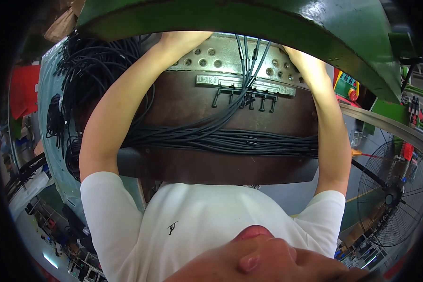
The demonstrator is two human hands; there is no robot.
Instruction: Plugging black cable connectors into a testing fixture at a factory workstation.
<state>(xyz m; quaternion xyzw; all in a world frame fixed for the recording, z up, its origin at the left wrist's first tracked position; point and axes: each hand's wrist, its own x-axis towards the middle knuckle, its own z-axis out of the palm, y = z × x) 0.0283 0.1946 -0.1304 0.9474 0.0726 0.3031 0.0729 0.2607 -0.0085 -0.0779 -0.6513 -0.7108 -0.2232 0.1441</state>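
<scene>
Both my arms reach forward under a green machine beam (249, 19). My left hand (185, 38) shows only its back and wrist near a metal plate with round holes (221, 49); the beam hides its fingers. At the plate's right side is my right hand (292, 54), its fingers hidden too. Between the hands, several black cables (243, 56) run up under the beam. A metal mould strip (209, 80) lies in front of the plate, with a black comb-like moulded piece (249, 94) along its near edge. A long bundle of black cables (230, 140) crosses the brown work surface (211, 168).
A tangled heap of black cables (98, 61) lies on the left over a pale green sheet (51, 122). To the right are a control box with a red button (347, 87), a metal rail (385, 120) and a large fan (389, 199). A red sheet (24, 89) hangs far left.
</scene>
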